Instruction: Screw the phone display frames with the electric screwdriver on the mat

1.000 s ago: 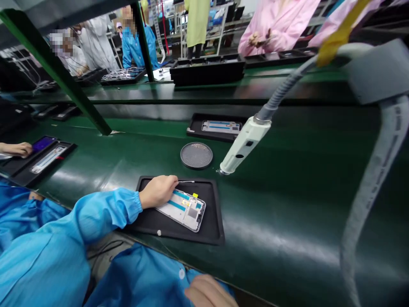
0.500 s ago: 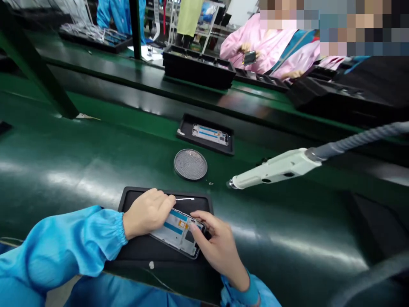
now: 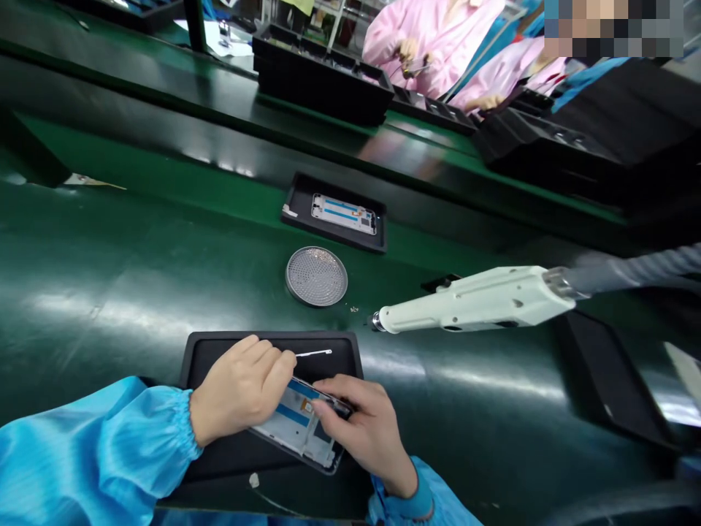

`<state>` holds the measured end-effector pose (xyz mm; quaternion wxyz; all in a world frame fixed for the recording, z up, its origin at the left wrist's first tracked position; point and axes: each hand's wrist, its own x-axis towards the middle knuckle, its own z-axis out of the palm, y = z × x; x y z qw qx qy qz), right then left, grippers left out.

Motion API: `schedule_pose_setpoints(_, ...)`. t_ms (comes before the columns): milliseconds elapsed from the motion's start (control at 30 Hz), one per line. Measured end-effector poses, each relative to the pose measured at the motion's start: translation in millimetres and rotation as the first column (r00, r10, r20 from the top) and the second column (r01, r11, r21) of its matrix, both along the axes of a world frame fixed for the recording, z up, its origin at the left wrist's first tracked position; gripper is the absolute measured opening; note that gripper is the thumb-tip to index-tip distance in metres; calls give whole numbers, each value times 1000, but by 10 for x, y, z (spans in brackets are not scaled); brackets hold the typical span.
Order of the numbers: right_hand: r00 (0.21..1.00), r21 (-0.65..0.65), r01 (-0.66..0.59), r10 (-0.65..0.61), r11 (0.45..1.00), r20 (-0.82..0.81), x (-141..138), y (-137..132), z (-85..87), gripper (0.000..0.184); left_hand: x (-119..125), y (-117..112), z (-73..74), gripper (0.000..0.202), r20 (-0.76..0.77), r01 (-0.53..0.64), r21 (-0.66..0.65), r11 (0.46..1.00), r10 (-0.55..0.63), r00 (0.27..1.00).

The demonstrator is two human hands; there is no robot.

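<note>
Both of my hands are on a phone frame (image 3: 293, 425), a silvery panel with blue strips and a small orange flex piece, tilted above a black tray (image 3: 219, 462). My left hand (image 3: 244, 387) wraps over its left end, fingers curled and partly hidden. At the right end, my right hand (image 3: 364, 420) pinches the frame's edge between thumb and fingers. A thin white strip (image 3: 315, 353) with a small hole at its tip lies in or over the tray, beside my left hand; its near end is hidden.
Beyond the tray are a round perforated dish (image 3: 316, 276), a few tiny screws (image 3: 354, 309) and a second tray (image 3: 290, 197) bearing another phone frame (image 3: 344, 213). A pale electric screwdriver (image 3: 465, 301) reaches in from the right. Co-workers in pink (image 3: 432, 44) sit across the bench.
The view has tipped downward, so the far bench sits higher in the picture. The screwdriver has swung to a flatter angle. My hands keep their hold on the phone frame.
</note>
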<state>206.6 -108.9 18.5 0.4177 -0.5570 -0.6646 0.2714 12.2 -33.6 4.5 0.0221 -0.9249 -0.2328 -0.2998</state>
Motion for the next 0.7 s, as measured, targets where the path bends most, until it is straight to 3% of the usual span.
schedule_pose_setpoints(700,999,29,35,-35,999,-3,-15,-5,32,7,25,7,86,16,15,54,-57,997,-54,998)
